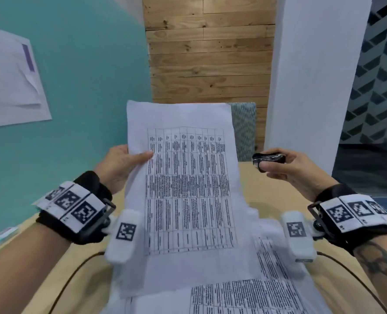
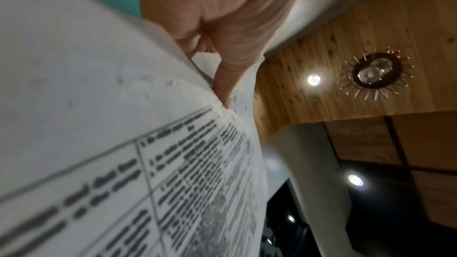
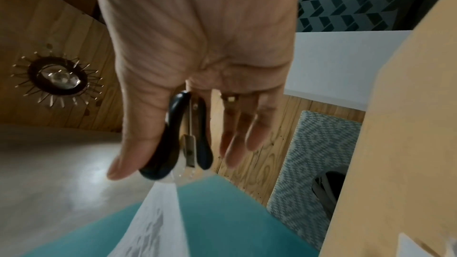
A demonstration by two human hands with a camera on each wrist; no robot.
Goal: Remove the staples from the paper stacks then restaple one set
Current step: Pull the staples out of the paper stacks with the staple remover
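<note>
My left hand (image 1: 129, 158) holds a printed paper stack (image 1: 188, 177) upright above the table, thumb on its front at the left edge and fingers behind. In the left wrist view the thumb (image 2: 230, 77) presses the paper stack (image 2: 123, 144) from the front. To the right of the stack, my right hand (image 1: 278, 165) pinches a black staple remover (image 1: 268, 158), a gap away from the paper's right edge. The right wrist view shows the staple remover (image 3: 188, 138) between thumb and forefinger, its jaws squeezed together; the other fingers are straight.
More printed sheets (image 1: 244, 291) lie on the tan table (image 1: 267, 191) below the held stack. A patterned chair back (image 1: 244, 130) stands beyond the table's far edge. A pink and teal item (image 1: 0, 235) lies at the left edge. Cables (image 1: 74, 273) run across the table.
</note>
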